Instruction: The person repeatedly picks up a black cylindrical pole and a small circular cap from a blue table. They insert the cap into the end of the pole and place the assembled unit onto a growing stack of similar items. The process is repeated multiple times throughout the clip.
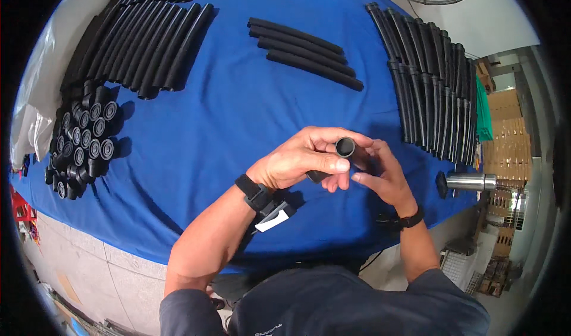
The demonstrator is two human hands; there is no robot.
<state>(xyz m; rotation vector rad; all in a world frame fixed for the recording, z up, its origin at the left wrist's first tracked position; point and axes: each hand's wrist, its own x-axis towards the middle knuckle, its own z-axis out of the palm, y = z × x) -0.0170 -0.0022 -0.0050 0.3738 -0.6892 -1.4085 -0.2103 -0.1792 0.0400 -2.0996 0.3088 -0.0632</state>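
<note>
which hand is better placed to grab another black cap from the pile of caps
Left. The cap pile lies on the left side of the blue cloth, nearer the left hand.

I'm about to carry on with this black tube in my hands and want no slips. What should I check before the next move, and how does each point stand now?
1. Left hand grips the tube: ok.
2. Right hand touches the tube: ok.
3. Tube's open end in view: ok.
4. Tube bore free of debris: cannot tell.
5. Small black caps lie stacked at the left: ok.
6. Metal cylinder lies by the table's right edge: not ok.
</note>
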